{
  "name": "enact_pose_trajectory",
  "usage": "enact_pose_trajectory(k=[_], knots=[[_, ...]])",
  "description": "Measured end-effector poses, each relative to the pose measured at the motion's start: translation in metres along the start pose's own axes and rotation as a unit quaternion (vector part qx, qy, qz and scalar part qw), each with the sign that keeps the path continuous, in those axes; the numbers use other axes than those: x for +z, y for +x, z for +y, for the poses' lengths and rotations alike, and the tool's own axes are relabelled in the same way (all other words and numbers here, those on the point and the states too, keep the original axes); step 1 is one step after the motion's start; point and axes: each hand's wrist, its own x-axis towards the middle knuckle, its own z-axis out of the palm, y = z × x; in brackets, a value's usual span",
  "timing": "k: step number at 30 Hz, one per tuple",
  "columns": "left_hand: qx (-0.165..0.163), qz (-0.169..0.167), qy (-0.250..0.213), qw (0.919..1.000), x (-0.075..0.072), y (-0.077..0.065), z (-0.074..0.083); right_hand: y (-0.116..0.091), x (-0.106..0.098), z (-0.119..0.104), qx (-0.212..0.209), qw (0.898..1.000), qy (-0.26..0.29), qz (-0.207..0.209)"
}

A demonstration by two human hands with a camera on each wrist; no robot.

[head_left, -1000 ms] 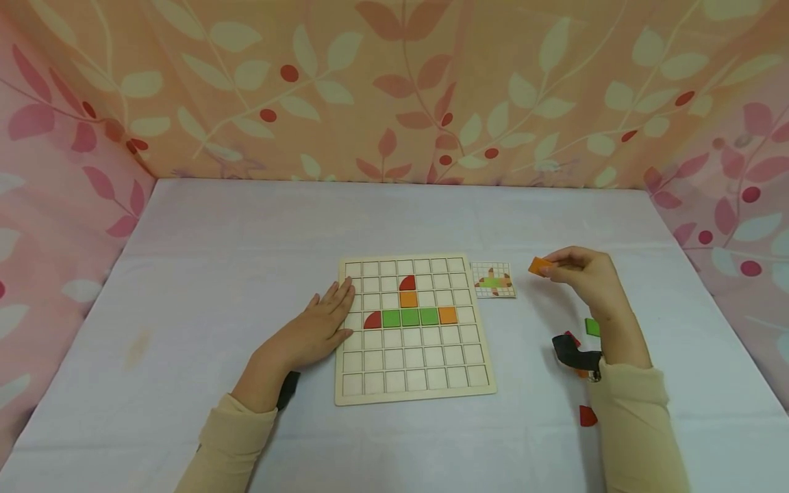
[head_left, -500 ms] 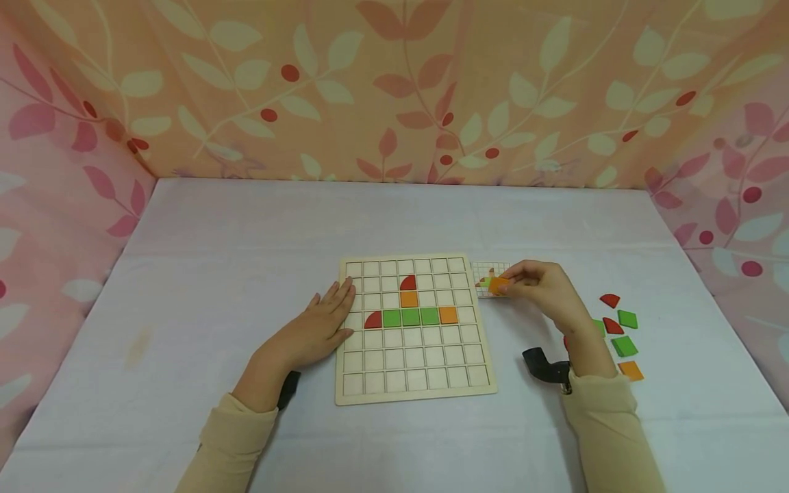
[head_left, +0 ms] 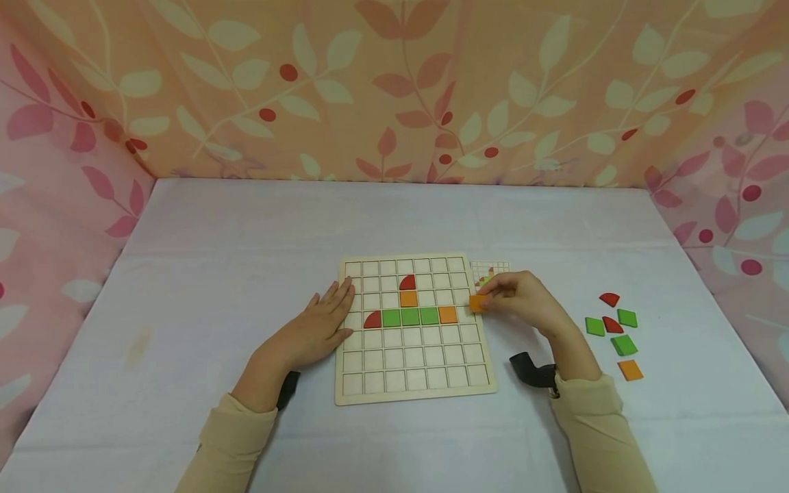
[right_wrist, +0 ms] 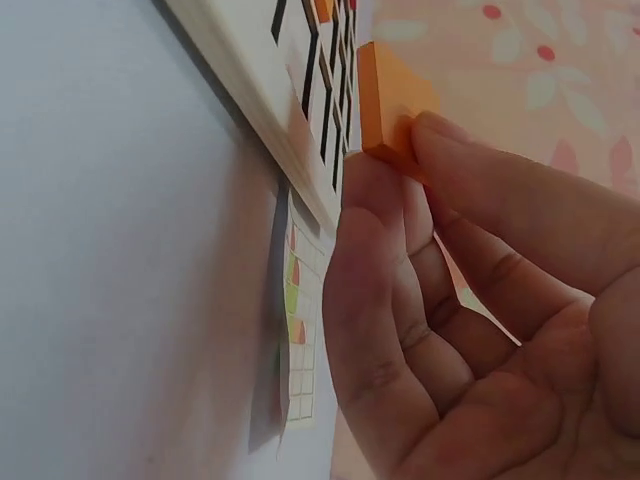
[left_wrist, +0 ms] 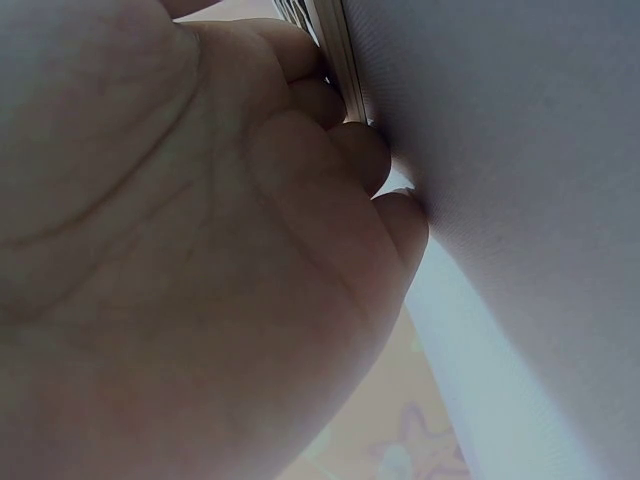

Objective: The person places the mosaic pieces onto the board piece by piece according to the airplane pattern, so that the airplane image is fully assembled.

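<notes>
My right hand (head_left: pixel 520 302) pinches an orange square tile (head_left: pixel 477 304) between thumb and fingers, over the right edge of the wooden grid board (head_left: pixel 413 379). The right wrist view shows this orange tile (right_wrist: pixel 392 100) tilted and raised off the board. With fingers straight, my left hand (head_left: pixel 314 332) rests along the board's left edge. On the grid lies a row with a red quarter-circle tile (head_left: pixel 372 320), three green square tiles (head_left: pixel 409 317) and an orange one (head_left: pixel 448 315). Another orange tile (head_left: pixel 409 299) and a red quarter-circle (head_left: pixel 407 283) stand above the row's middle.
A small pattern card (head_left: pixel 491 266) lies at the board's upper right, partly hidden by my right hand. Further right are several loose tiles: green squares (head_left: pixel 624 345), red quarter-circles (head_left: pixel 609 300) and an orange square (head_left: pixel 630 370). A patterned curtain (head_left: pixel 394 89) closes off the table's back.
My right hand has carried the orange tile leftward, across the pattern card, to the board's right edge. The loose tiles at right have come into view. My left hand stays put.
</notes>
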Motion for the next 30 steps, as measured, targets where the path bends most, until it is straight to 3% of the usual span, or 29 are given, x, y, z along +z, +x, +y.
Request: enact_pose_trajectory(k=[8,30], knots=[[0.001,-0.002,0.001,1.0,0.0,0.0,0.0,0.002,0.007,-0.003,-0.01,0.999,-0.014,-0.029],[0.0,-0.003,0.002,1.0,-0.002,-0.001,0.001,0.006,0.015,0.001,0.007,0.999,-0.04,-0.016]])
